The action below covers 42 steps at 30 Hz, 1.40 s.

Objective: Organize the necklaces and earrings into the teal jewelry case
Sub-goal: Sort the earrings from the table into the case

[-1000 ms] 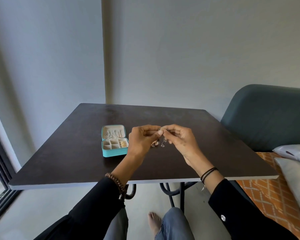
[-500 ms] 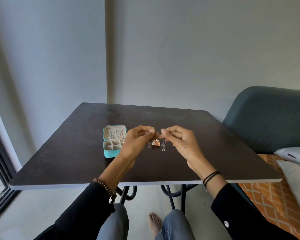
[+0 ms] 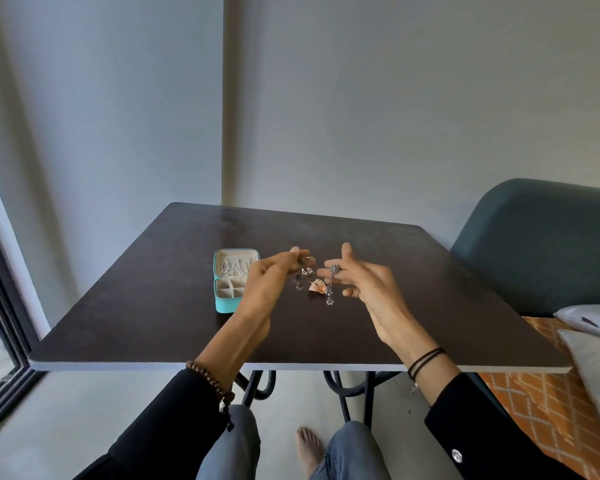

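1. Pinches a small piece (image 3: 302, 260) between the pressed-together fingers (image 3: 293, 252) of the left hand (image 3: 267, 284), raised just above the counter (image 3: 136, 306).
2. Holds the right hand (image 3: 368, 282) open with fingers (image 3: 345, 252) spread. Carries a long silver drop earring (image 3: 333, 271) dangling from between two of them; cannot tell exactly how it is caught there.
3. Has several loose earrings (image 3: 316, 285) lying close together on the counter between the two hands.
4. Has the teal jewelry case (image 3: 224, 304) open just left of the left hand, with necklaces (image 3: 234, 268) strung across the lid and divided compartments in the base.
5. Appears to be mid-sort: pulling the earrings apart before stowing them, with several not yet in the case.
6. Calls next for carrying the pinched piece left to a free compartment, lowering it gently and letting go clear of the chains. Then calls for dealing with the dangling earring.
7. Shows no brand, label or readable writing anywhere.
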### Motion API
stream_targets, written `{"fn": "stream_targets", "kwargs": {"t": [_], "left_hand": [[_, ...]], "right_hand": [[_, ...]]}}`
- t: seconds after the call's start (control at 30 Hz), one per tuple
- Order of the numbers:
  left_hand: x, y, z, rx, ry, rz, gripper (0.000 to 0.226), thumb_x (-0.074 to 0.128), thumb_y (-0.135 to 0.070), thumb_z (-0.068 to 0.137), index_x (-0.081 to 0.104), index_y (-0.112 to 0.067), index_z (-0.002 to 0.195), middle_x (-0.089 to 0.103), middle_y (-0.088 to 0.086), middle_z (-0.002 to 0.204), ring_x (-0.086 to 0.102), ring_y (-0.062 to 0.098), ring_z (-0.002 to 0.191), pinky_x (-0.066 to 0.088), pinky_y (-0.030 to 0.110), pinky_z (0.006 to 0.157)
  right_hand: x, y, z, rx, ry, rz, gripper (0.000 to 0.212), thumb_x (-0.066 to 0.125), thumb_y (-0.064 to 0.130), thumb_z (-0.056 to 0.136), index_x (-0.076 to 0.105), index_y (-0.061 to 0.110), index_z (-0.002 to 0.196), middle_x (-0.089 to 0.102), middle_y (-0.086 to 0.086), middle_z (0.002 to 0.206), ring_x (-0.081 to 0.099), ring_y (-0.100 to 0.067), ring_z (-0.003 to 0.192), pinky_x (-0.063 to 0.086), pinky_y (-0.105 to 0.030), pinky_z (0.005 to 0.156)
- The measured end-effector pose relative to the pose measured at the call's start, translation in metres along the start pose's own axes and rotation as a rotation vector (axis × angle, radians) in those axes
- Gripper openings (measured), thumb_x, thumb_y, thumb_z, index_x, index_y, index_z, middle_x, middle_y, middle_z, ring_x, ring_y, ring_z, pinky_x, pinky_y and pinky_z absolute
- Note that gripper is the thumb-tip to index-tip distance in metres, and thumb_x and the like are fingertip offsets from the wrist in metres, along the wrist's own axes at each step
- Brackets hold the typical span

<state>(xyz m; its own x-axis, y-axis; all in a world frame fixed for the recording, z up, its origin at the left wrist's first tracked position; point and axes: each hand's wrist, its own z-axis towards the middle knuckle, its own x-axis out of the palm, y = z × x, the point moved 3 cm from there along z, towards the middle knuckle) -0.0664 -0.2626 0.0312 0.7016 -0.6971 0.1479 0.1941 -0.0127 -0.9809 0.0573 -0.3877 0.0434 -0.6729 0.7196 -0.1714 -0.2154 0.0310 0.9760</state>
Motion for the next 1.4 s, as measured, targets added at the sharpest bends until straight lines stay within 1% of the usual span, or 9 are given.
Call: {"fn": "stream_targets", "kwargs": {"t": [0.17, 0.33, 0.43, 0.53, 0.6, 0.77, 0.97, 1.23, 1.4], "left_hand": [[-0.010, -0.004, 0.004, -0.096, 0.049, -0.013, 0.054, 0.028, -0.050, 0.107, 0.075, -0.023, 0.110, 0.078, -0.012, 0.105, 0.062, -0.002, 0.114, 0.032, 0.040, 0.111], [-0.016, 0.000, 0.007, -0.131, 0.042, -0.046, 0.058, 0.026, -0.049, 0.108, 0.078, -0.023, 0.103, 0.078, -0.009, 0.104, 0.063, 0.003, 0.116, 0.033, 0.040, 0.110], [-0.019, 0.004, 0.009, -0.134, 0.025, -0.067, 0.051, 0.035, -0.048, 0.106, 0.078, -0.022, 0.105, 0.078, -0.005, 0.107, 0.065, 0.007, 0.111, 0.039, 0.036, 0.106], [-0.022, 0.009, 0.011, -0.105, 0.022, -0.059, 0.035, 0.054, -0.044, 0.099, 0.077, -0.020, 0.109, 0.078, -0.002, 0.107, 0.068, 0.013, 0.111, 0.046, 0.032, 0.102], [-0.026, 0.013, 0.010, -0.045, 0.035, -0.042, 0.024, 0.064, -0.032, 0.097, 0.077, -0.017, 0.111, 0.078, 0.000, 0.106, 0.070, 0.016, 0.109, 0.052, 0.031, 0.101], [-0.036, 0.017, 0.010, 0.058, -0.005, 0.030, 0.024, 0.070, -0.020, 0.093, 0.074, -0.010, 0.115, 0.079, 0.003, 0.098, 0.075, 0.012, 0.095, 0.055, 0.019, 0.084], [-0.058, 0.022, 0.018, 0.079, -0.077, 0.018, 0.025, 0.074, -0.021, 0.090, 0.075, -0.009, 0.111, 0.079, 0.005, 0.096, 0.075, 0.016, 0.097, 0.055, 0.034, 0.097], [-0.094, 0.022, 0.038, 0.034, -0.209, -0.026, 0.012, 0.069, -0.013, 0.095, 0.074, -0.007, 0.104, 0.078, 0.013, 0.099, 0.075, 0.025, 0.097, 0.060, 0.041, 0.092], [-0.113, 0.023, 0.049, 0.061, -0.253, -0.054, 0.010, 0.069, -0.013, 0.095, 0.073, -0.008, 0.102, 0.077, 0.016, 0.100, 0.075, 0.024, 0.094, 0.061, 0.034, 0.086]], "right_hand": [[0.003, -0.003, 0.005, 0.033, 0.062, 0.028, 0.069, 0.029, 0.063, 0.104, 0.076, 0.015, 0.115, 0.080, -0.001, 0.105, 0.072, -0.009, 0.106, 0.049, -0.030, 0.090], [0.011, -0.005, 0.009, 0.044, 0.102, 0.042, 0.072, 0.027, 0.064, 0.104, 0.076, 0.012, 0.116, 0.080, -0.003, 0.106, 0.073, -0.009, 0.105, 0.050, -0.029, 0.090], [0.016, -0.007, 0.010, 0.047, 0.108, 0.044, 0.059, 0.045, 0.062, 0.100, 0.076, 0.014, 0.115, 0.080, -0.001, 0.105, 0.074, -0.012, 0.104, 0.052, -0.035, 0.099], [0.020, -0.010, 0.010, -0.035, 0.122, -0.013, 0.032, 0.070, 0.039, 0.095, 0.075, 0.015, 0.115, 0.080, 0.001, 0.104, 0.074, -0.012, 0.104, 0.052, -0.040, 0.105], [0.024, -0.014, 0.011, -0.067, 0.129, -0.034, 0.027, 0.075, 0.024, 0.092, 0.073, 0.013, 0.117, 0.080, -0.001, 0.103, 0.075, -0.013, 0.103, 0.052, -0.042, 0.106], [0.037, -0.019, 0.019, -0.115, 0.089, -0.084, 0.015, 0.075, 0.015, 0.093, 0.074, 0.015, 0.107, 0.081, -0.002, 0.095, 0.076, -0.016, 0.097, 0.058, -0.043, 0.098], [0.059, -0.024, 0.030, -0.141, 0.101, -0.078, 0.014, 0.075, 0.019, 0.094, 0.075, 0.017, 0.107, 0.081, 0.001, 0.096, 0.075, -0.010, 0.098, 0.057, -0.032, 0.095], [0.104, -0.025, 0.056, -0.099, 0.121, 0.015, 0.012, 0.064, 0.009, 0.100, 0.066, 0.002, 0.110, 0.079, -0.014, 0.094, 0.078, -0.023, 0.090, 0.064, -0.043, 0.081], [0.133, -0.026, 0.076, -0.102, 0.122, -0.023, 0.005, 0.066, 0.014, 0.100, 0.067, 0.017, 0.102, 0.079, -0.010, 0.096, 0.078, -0.024, 0.091, 0.064, -0.049, 0.081]]}}
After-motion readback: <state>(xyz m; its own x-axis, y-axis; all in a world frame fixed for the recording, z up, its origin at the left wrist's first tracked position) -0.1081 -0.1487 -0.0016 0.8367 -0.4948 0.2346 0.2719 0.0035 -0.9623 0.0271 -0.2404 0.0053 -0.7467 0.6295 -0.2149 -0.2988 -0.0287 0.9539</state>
